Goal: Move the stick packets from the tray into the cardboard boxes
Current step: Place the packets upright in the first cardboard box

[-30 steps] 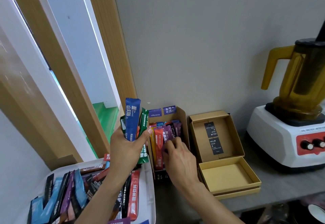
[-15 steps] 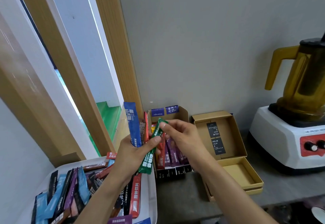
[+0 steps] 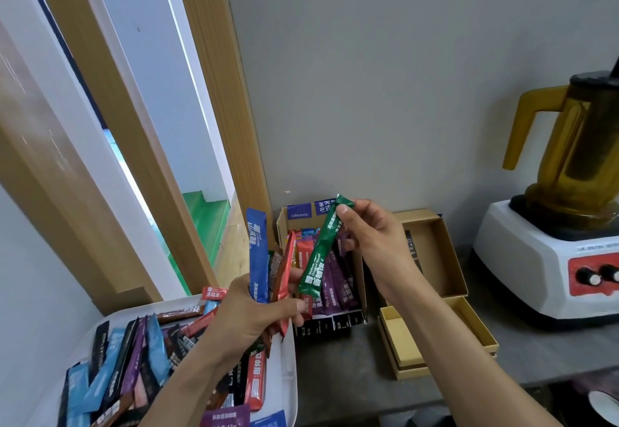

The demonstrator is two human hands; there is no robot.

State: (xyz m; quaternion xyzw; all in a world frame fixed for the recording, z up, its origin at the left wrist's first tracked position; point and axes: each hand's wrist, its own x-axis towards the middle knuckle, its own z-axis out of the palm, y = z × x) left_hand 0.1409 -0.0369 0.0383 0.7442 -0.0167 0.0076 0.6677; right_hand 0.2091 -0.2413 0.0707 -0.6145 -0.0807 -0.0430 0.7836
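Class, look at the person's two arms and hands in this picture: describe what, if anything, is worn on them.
Both forearms are bare: no sleeves reach into view. The left hand and the right hand wear no gloves, and no watch, bracelet or ring shows on either. The nails look short and unpainted.

Both arms of the person are bare along all the length that can be seen; no sleeve, no cuff and no glove covers them. The left hand (image 3: 249, 314) has no ring and no watch, and its wrist is bare also. The right hand (image 3: 375, 242) is the same, without any jewellery. Its thumbnail is short, plain and unpainted.
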